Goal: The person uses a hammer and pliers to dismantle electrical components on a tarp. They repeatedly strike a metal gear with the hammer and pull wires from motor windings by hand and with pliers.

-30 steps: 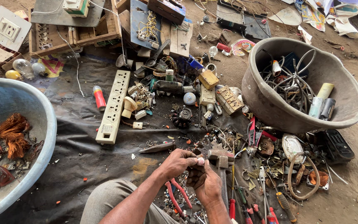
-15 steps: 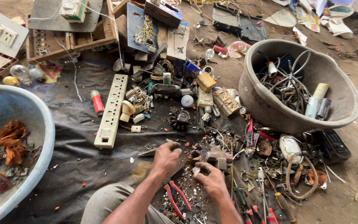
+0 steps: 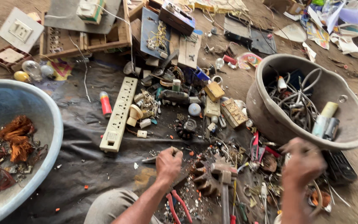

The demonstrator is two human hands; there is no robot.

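Left hand [image 3: 168, 164] is curled shut on a thin metal tool [image 3: 159, 156] low on the dark sheet [image 3: 83, 137], right hand [image 3: 304, 161] is blurry by the grey tub [image 3: 266, 112], can't tell its fingers, & sharp scraps nearby could cut

Scrap-salvage yard: dirt ground, tarp [image 3: 75, 137] strewn with electrical junk.

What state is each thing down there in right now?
Left hand: closed on a thin metal tool.
Right hand: raised beside the grey tub's rim, blurred.
Grey round tub: upright, holding wires.
Blue basin: upright, holding copper coils.
Long cream power strip: lying flat.
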